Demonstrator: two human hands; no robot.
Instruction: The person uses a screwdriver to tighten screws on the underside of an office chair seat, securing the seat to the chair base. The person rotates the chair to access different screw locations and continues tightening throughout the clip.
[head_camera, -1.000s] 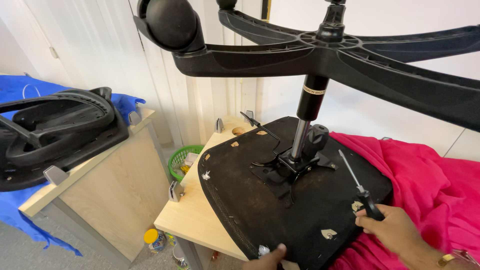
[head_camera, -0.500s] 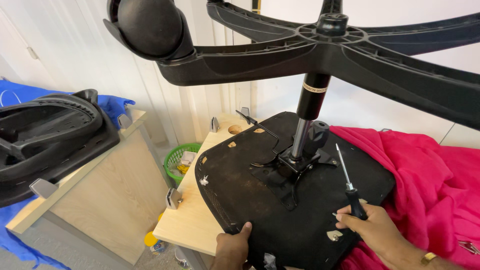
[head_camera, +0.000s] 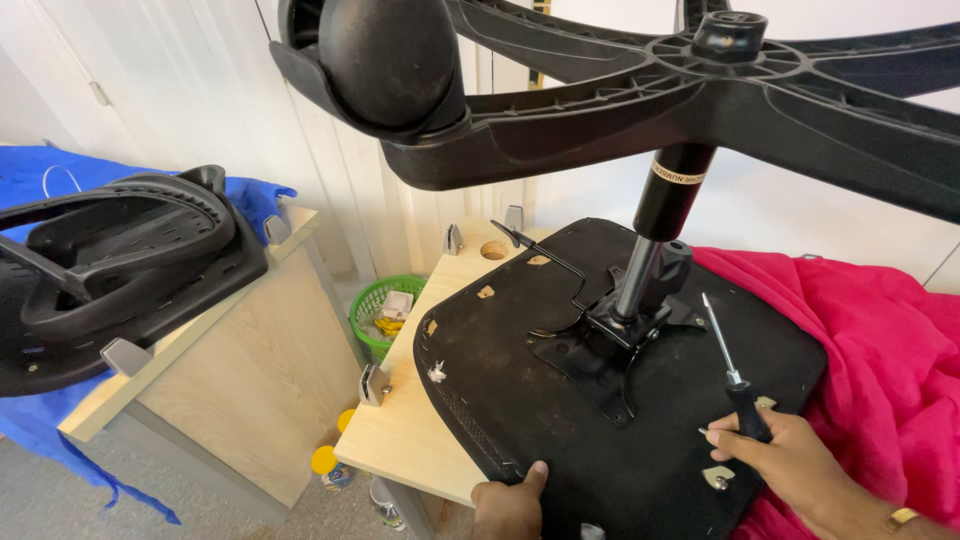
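Note:
An upturned office chair lies on a wooden table (head_camera: 400, 440). Its black seat underside (head_camera: 560, 400) faces up, the gas column (head_camera: 650, 250) rises from the metal mechanism plate (head_camera: 610, 345), and the star base (head_camera: 700, 90) with a caster wheel (head_camera: 385, 60) fills the top of the view. My left hand (head_camera: 510, 500) grips the seat's near edge. My right hand (head_camera: 790, 465) holds a black-handled screwdriver (head_camera: 735, 375) upright, its tip pointing up, just right of the mechanism.
A red cloth (head_camera: 880, 330) lies under the seat at the right. A black chair backrest (head_camera: 110, 260) rests on a blue cloth over a second wooden table (head_camera: 230, 370) at the left. A green basket (head_camera: 385, 310) stands on the floor between the tables.
The view has shifted so the chair base and wheel sit further right. My left hand has slid onto the seat's near edge. My right hand with the screwdriver has barely moved.

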